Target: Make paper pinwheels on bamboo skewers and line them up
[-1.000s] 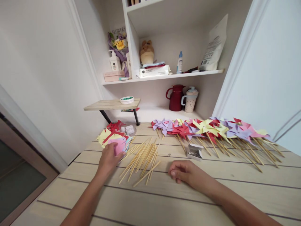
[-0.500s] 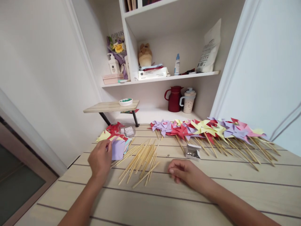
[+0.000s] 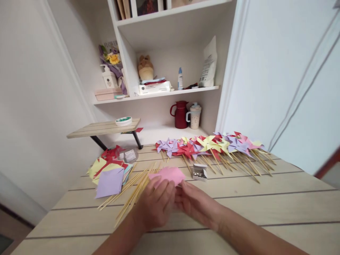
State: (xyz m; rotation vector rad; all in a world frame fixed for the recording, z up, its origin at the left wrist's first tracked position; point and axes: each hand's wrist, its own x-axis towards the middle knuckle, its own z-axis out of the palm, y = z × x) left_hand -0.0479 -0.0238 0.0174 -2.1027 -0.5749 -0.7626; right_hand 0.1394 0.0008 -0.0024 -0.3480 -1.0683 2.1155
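Observation:
A piece of pink paper (image 3: 170,174) is held up at the middle of the table, above one end of the loose wooden sticks (image 3: 136,189). My left hand (image 3: 158,203) closes on its lower left side, fingers curled over the front. At the paper's lower right edge, my right hand (image 3: 195,203) pinches it between thumb and fingers. The fingers partly hide the paper's lower edge. To the left lie a lilac paper square (image 3: 109,182) and a pile of yellow and red cut paper (image 3: 107,164). A small open box of metal pieces (image 3: 199,173) stands beyond my right hand.
Many finished paper pinwheels (image 3: 209,144) on sticks lie along the table's back right. A clear plastic box (image 3: 129,155) sits beside a small raised wooden stand (image 3: 103,128). A red jug (image 3: 181,115) and a lidded cup (image 3: 195,116) stand under the shelf (image 3: 196,90).
My left hand has moved from the paper pile to the middle, bringing the pink paper. My right hand has come to meet it and grips the paper too. The camera view has turned right.

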